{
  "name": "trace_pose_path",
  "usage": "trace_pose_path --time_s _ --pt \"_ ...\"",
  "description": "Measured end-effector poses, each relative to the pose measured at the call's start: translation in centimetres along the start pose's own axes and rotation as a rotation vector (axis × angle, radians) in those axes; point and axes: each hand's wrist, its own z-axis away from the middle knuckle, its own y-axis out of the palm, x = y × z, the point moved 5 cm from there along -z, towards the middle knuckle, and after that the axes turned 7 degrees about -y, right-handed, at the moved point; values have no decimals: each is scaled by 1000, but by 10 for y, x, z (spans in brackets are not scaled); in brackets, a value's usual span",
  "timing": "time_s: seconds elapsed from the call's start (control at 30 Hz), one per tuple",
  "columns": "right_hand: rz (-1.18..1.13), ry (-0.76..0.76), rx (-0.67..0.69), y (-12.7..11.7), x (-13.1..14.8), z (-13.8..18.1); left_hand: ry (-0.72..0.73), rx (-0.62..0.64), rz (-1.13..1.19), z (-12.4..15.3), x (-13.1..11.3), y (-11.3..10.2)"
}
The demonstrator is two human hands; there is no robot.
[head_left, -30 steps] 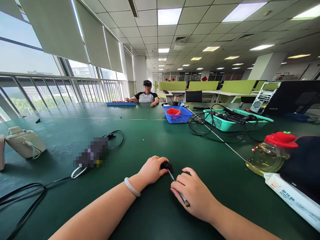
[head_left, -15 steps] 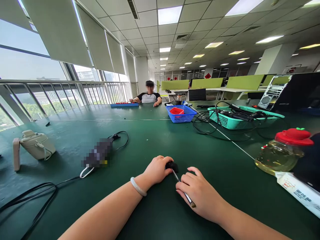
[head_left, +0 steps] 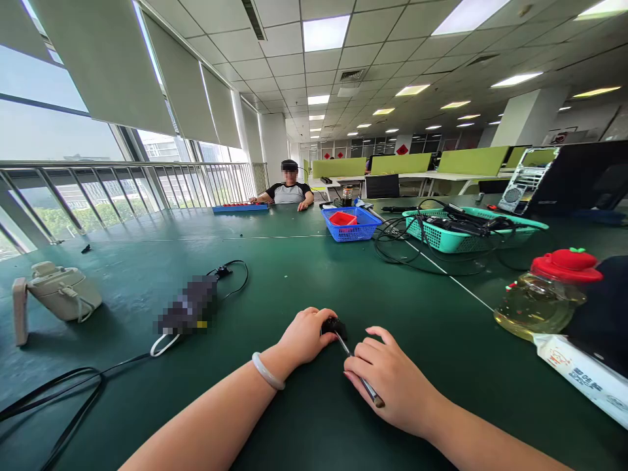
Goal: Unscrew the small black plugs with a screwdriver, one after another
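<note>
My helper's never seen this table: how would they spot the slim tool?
Centre front of the green table, find the right hand. It holds the slim tool, pointing at the small black object in the left hand. Its long, shiny shaft sets it apart from that stubby object.

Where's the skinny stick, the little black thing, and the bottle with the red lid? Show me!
Stick (head_left: 371, 392): head view, on its near end.
Black thing (head_left: 336, 324): head view, on its uncovered top.
Bottle (head_left: 540, 306): head view, on its clear side below the lid.
</note>
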Motion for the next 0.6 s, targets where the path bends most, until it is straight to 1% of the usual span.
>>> trace_pose_path --time_s 0.23,0.43,0.6 --pt "-17 -4 -49 -1 -2 0 -5 -5 10 0 0 0" --pt "-32 0 -31 -2 -2 0 -12 11 3 0 -1 0" --pt "-53 5 -61 -5 -3 -1 -12 7 7 0 -2 -1"
